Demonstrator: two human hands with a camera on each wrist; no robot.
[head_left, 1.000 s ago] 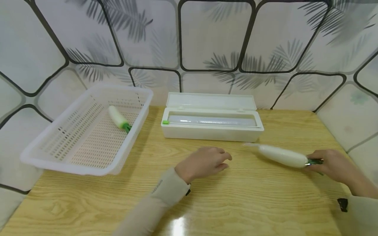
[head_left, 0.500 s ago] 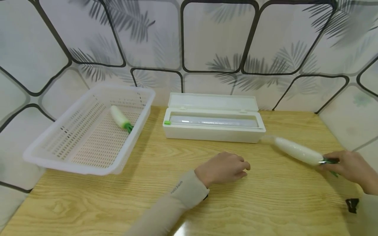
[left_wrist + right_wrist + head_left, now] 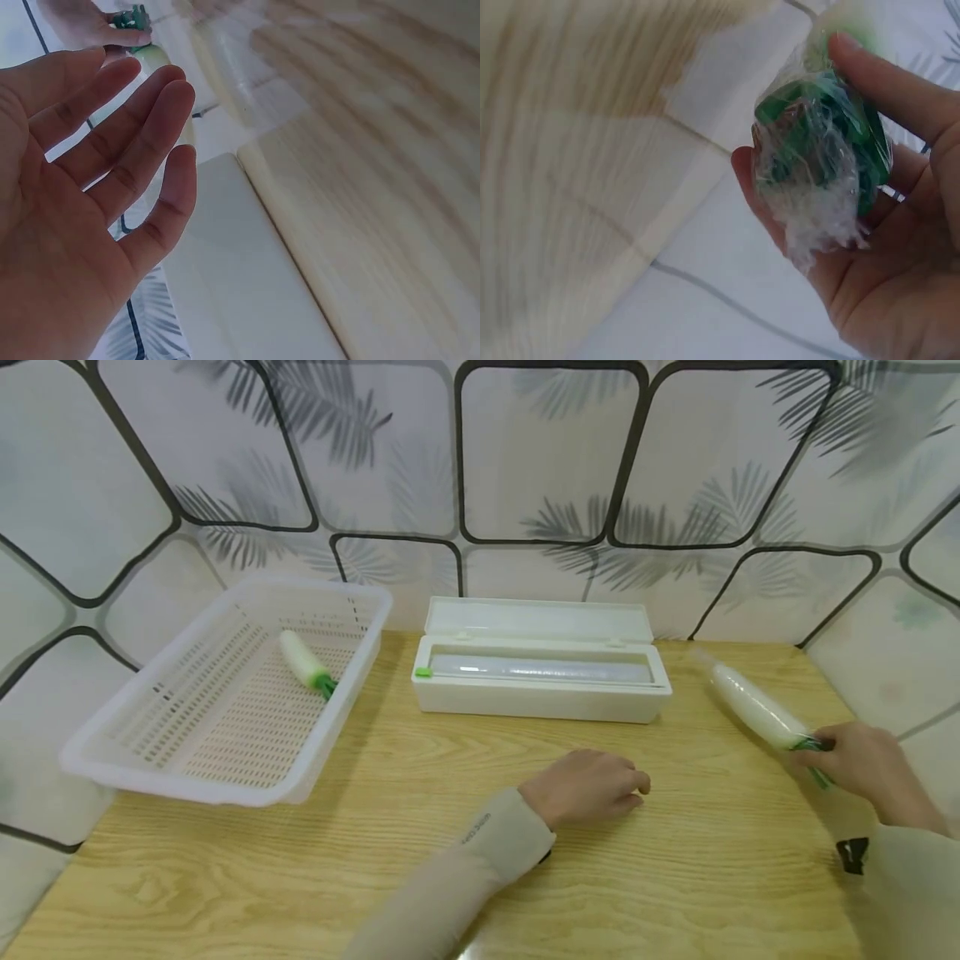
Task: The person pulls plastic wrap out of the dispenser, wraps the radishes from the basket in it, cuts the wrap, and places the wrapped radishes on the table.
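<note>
My right hand [image 3: 862, 768] grips the green stem end of a white radish [image 3: 759, 706] at the right of the table. Clear plastic film [image 3: 821, 202] wraps the radish and bunches crumpled around its stems in the right wrist view. A loose tail of film trails off its far tip. My left hand [image 3: 588, 787] hovers over the middle of the table, holding nothing. In the left wrist view that hand's fingers [image 3: 161, 120] are loosely bent, palm showing. Just behind it stands a white cling film box [image 3: 540, 697], its lid raised and a film roll [image 3: 540, 667] inside.
On the left a white perforated basket [image 3: 288, 789] holds an unwrapped-looking radish [image 3: 302, 660] with green stems. A green slider [image 3: 423, 672] sits at the film box's left end. The wooden table [image 3: 300, 877] meets a patterned wall [image 3: 540, 460] behind.
My right hand has carried the wrapped radish rightward and then farther back, turning its tip toward the wall. My left hand has drifted right and slightly nearer the front.
</note>
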